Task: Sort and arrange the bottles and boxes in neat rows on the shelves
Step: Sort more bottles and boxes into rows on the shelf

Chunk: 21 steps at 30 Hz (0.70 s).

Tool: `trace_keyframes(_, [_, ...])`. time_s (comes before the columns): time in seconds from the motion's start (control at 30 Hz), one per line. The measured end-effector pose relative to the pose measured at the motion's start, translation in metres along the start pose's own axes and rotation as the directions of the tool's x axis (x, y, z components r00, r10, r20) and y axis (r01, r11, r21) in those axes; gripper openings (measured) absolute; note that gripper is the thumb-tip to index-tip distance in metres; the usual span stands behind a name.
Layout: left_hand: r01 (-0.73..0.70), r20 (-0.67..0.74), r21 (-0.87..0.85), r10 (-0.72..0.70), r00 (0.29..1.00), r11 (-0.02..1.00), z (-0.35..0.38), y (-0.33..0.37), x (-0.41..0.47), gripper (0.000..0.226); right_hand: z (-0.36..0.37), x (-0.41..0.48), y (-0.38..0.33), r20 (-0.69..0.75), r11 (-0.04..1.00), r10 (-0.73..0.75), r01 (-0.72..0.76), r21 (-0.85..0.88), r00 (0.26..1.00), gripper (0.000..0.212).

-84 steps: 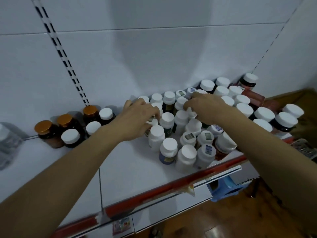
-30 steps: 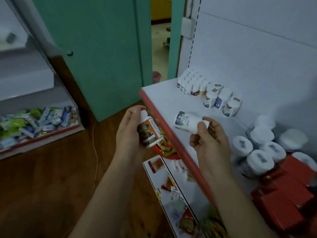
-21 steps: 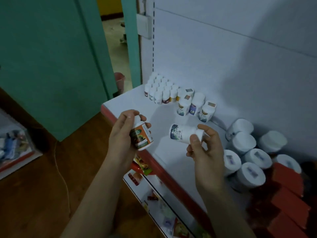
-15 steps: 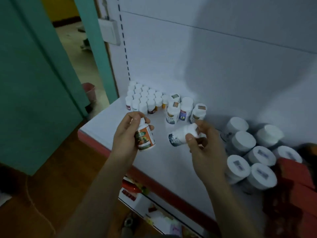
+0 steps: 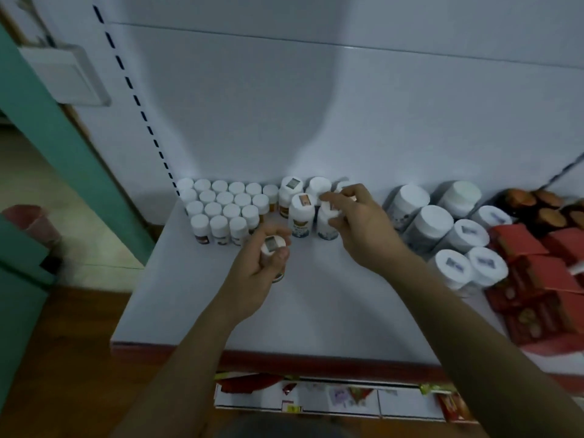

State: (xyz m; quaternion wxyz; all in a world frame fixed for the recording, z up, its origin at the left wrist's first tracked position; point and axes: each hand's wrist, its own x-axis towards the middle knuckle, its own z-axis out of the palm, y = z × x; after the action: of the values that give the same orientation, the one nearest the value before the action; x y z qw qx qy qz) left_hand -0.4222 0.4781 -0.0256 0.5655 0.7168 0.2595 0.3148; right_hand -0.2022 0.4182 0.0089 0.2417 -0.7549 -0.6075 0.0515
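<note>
On the white shelf, my left hand grips a small white-capped bottle upright, just in front of the rows. My right hand pinches the cap of another white bottle, which stands next to a medium bottle with a sticker on its cap. Several small white-capped bottles stand in neat rows at the back left. Two more medium bottles stand behind against the wall.
Several large white jars crowd the shelf right of my right hand, with red boxes and brown-capped jars beyond them. The shelf's red front edge runs below my arms. A lower shelf holds packets. A green door frame stands left.
My view swung to face the shelf. Both hands carried their bottles forward; the right one now stands upright beside the medium bottles, the left one is upright near the small rows.
</note>
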Motion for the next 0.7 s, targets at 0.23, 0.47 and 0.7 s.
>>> trace_keyframes(0.23, [0.11, 0.097, 0.08, -0.118, 0.988, 0.991, -0.018, -0.025, -0.004, 0.073, 0.006, -0.001, 0.002, -0.06, 1.0, 0.026, -0.027, -0.014, 0.998, 0.043])
trace_keyframes(0.47, [0.101, 0.019, 0.093, -0.104, 0.994, 0.99, -0.017, -0.025, -0.004, 0.062, 0.007, -0.007, -0.003, -0.092, 1.0, 0.018, -0.018, -0.003, 0.996, 0.045])
trace_keyframes(0.7, [0.088, 0.115, -0.128, -0.073, 0.991, 0.988, -0.008, 0.006, 0.0, 0.06, -0.014, -0.028, -0.034, -0.116, 0.969, -0.063, 0.088, 0.23, 0.991, 0.031])
